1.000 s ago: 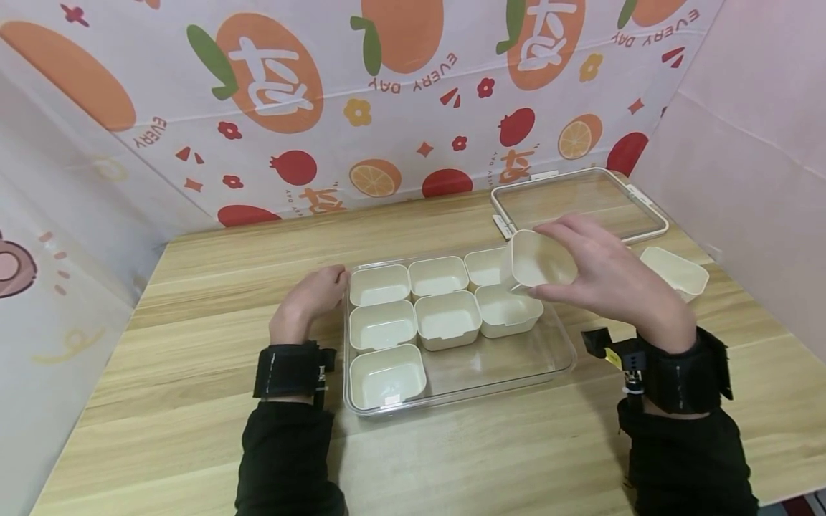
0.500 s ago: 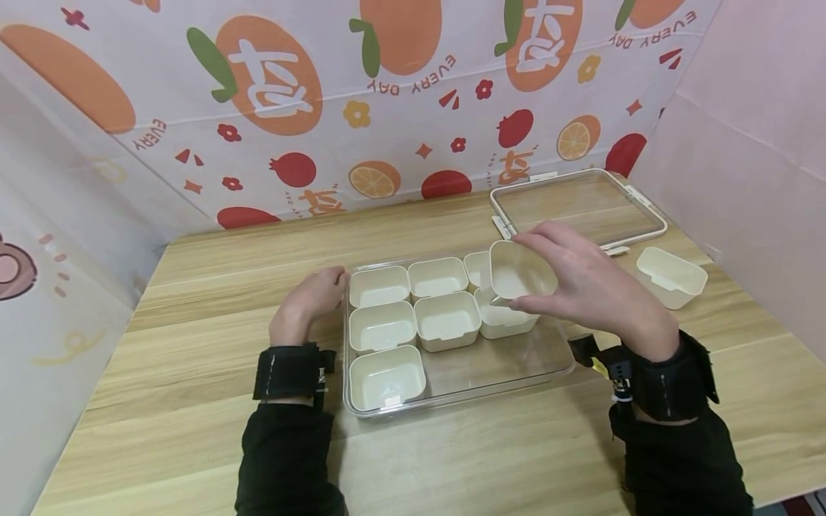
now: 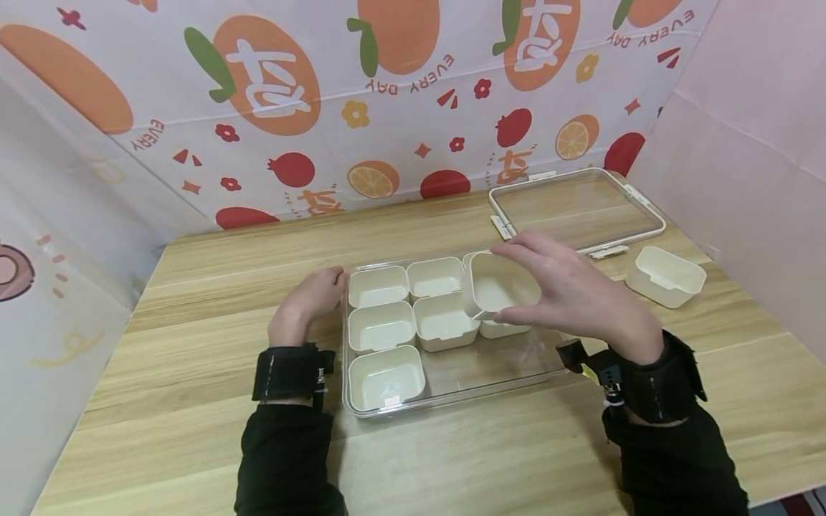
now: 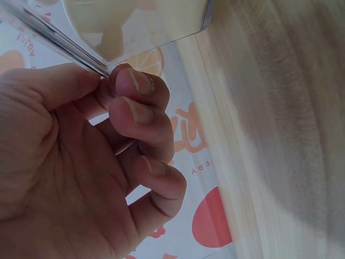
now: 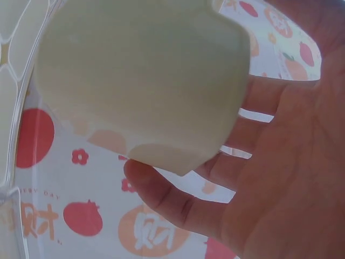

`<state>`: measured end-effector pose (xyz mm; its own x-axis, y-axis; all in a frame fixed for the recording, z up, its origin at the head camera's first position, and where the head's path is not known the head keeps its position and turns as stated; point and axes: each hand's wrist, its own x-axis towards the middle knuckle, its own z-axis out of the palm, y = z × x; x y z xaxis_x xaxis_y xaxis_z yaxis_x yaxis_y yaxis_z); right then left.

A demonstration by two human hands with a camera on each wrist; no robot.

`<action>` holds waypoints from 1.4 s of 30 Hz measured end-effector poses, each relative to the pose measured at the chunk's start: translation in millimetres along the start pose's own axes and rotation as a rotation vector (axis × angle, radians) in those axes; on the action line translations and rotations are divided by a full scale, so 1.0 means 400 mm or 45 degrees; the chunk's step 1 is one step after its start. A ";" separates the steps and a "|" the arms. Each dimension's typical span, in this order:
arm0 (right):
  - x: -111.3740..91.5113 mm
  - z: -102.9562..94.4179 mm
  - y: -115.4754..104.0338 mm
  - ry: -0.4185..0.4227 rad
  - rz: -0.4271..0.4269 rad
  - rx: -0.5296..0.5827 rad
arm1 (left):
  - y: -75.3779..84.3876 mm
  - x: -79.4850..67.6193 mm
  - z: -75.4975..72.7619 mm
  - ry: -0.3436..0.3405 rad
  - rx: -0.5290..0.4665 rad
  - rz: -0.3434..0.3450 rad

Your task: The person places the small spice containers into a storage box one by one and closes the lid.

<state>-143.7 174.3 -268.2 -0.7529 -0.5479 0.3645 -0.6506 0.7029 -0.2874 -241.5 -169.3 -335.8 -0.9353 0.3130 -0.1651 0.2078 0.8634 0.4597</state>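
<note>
A clear plastic storage box (image 3: pixel 480 373) sits on the table, with several small cream bins (image 3: pixel 447 319) standing in rows inside it. My left hand (image 3: pixel 312 297) pinches the box's back left edge; in the left wrist view, thumb and index finger meet at the clear rim (image 4: pixel 89 63). My right hand (image 3: pixel 571 294) holds another cream bin (image 3: pixel 506 283) between thumb and fingers. It is tilted above the box's right part and hides some of the bins below. In the right wrist view, this bin (image 5: pixel 151 81) covers part of the fingers.
At the back right lies a clear lid (image 3: pixel 581 208) with a white frame and clips. One more cream bin (image 3: pixel 667 279) rests on the wooden table (image 3: pixel 226 315) near the right wall. A fruit-print cloth (image 3: pixel 387 107) hangs along the back edge.
My right hand has moved left and slightly nearer with the held bin, bringing it over the middle row. The left hand stays at the box's edge.
</note>
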 end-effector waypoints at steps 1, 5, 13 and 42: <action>0.001 0.002 -0.003 -0.011 -0.001 0.016 | 0.000 0.000 0.000 0.000 0.001 -0.001; 0.009 0.013 -0.016 -0.032 -0.054 0.070 | -0.001 0.002 -0.001 0.001 0.021 0.008; 0.022 0.034 -0.032 -0.031 -0.175 0.052 | -0.001 0.005 0.000 -0.002 0.037 0.015; 0.040 0.132 -0.095 -0.245 -0.298 -0.038 | -0.002 0.001 0.003 0.004 0.020 0.014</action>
<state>-136.3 114.9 -298.3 -0.5894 -0.7706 0.2425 -0.8078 0.5587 -0.1878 -241.8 -169.4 -337.1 -0.9337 0.3215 -0.1574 0.2227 0.8661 0.4475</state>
